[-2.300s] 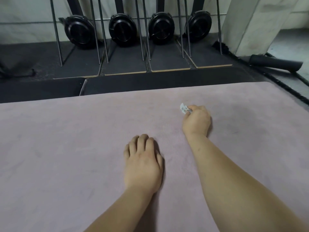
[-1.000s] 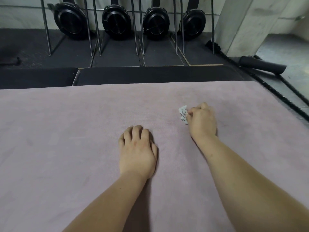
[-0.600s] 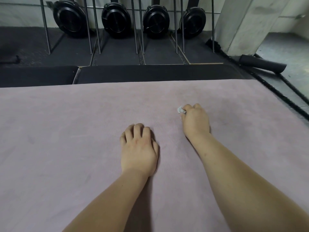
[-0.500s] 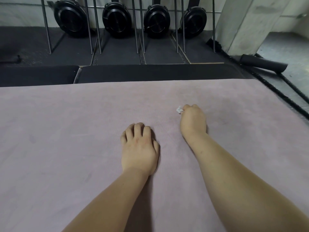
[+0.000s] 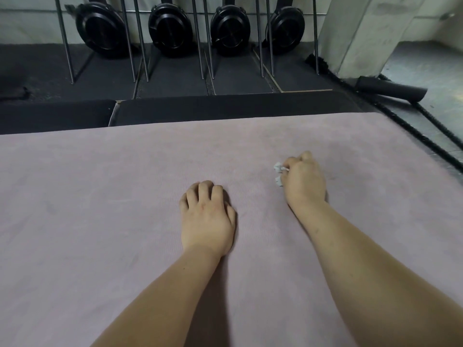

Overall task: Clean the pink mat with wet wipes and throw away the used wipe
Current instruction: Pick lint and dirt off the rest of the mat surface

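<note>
Right hand (image 5: 304, 182) grips balled wipe (image 5: 277, 169) toward pink mat's (image 5: 100, 196) far-right corner, left hand (image 5: 206, 219) rests loosely curled, empty; advise flatter wipe, overlapping strokes.

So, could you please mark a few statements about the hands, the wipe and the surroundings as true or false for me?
1. The right hand grips a crumpled white wipe. True.
2. The left hand holds a second wipe. False: it rests on the pink mat and holds nothing.
3. Four black discs stand in a row beyond the mat's far edge. True.
4. A dark roll lies on the mat between the hands. False: it lies on the floor, off the mat's far right corner.
</note>
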`<state>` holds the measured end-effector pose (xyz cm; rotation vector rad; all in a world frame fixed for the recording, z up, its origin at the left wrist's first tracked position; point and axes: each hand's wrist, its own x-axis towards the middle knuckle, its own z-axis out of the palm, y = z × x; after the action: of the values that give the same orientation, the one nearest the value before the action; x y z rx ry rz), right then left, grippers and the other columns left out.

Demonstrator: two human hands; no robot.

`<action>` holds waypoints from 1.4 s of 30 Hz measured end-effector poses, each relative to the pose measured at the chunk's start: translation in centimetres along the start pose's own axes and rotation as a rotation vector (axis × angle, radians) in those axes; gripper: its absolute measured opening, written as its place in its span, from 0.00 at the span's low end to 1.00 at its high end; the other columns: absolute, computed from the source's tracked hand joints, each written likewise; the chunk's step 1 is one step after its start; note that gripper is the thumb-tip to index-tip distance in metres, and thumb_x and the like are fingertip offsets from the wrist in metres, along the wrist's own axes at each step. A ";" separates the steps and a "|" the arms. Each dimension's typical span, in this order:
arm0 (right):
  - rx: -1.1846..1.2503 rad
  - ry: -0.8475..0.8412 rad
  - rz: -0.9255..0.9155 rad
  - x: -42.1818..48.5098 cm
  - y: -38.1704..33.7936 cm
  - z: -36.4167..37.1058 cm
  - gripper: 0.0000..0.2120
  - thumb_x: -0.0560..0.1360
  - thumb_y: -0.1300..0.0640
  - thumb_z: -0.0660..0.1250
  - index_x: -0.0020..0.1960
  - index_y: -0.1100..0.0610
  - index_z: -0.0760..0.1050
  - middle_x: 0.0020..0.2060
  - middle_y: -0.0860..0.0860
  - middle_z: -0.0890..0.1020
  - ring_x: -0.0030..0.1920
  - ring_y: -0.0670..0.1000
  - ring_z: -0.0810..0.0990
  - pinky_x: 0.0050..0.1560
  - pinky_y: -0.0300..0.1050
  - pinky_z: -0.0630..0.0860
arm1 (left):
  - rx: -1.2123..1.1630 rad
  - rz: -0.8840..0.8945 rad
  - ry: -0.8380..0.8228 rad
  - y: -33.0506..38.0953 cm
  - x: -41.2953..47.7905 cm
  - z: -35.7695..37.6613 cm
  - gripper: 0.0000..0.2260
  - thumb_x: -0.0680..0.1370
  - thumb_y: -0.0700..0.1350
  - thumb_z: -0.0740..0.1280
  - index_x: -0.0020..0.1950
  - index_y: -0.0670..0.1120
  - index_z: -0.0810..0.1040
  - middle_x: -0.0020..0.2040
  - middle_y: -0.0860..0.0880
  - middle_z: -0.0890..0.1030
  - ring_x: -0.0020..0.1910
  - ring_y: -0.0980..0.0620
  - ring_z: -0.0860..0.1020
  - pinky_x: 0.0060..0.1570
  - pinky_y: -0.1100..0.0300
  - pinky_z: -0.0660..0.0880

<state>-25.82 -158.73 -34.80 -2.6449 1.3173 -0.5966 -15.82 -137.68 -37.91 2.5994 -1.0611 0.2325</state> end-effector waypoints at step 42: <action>-0.056 0.042 -0.121 -4.6 -0.2 -0.4 0.05 0.75 0.61 0.71 0.48 0.56 0.86 0.40 0.56 0.82 0.43 0.60 0.77 0.39 0.48 0.73 | -0.008 -0.002 0.004 -0.2 0.0 0.3 0.14 0.78 0.53 0.60 0.60 0.49 0.75 0.65 0.47 0.73 0.62 0.39 0.69 0.63 0.43 0.69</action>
<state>-28.36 -154.95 -35.77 -2.7876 1.2082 -0.6429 -15.66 -137.68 -38.28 2.5921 -1.0554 0.2323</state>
